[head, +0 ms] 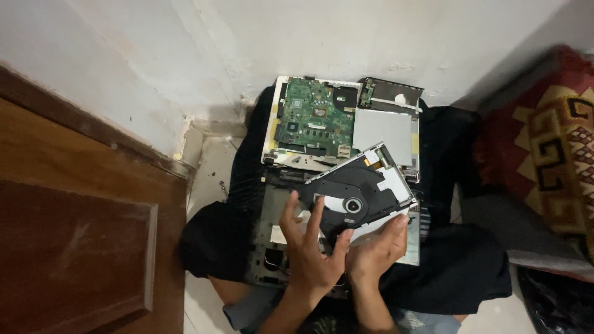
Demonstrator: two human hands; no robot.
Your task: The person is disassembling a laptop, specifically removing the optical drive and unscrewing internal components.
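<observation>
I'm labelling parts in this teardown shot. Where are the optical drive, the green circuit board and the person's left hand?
optical drive (362, 188): head view, on its black tray beside the round spindle.
green circuit board (315, 117): head view, middle of the board.
left hand (309, 247): head view, back of the hand.

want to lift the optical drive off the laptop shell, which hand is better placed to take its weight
Probably the right hand: it grips the near right edge of the black and silver metal optical disc drive, thumb along the rim. The left hand only rests spread fingers on its black top face, steadying rather than gripping.
</observation>
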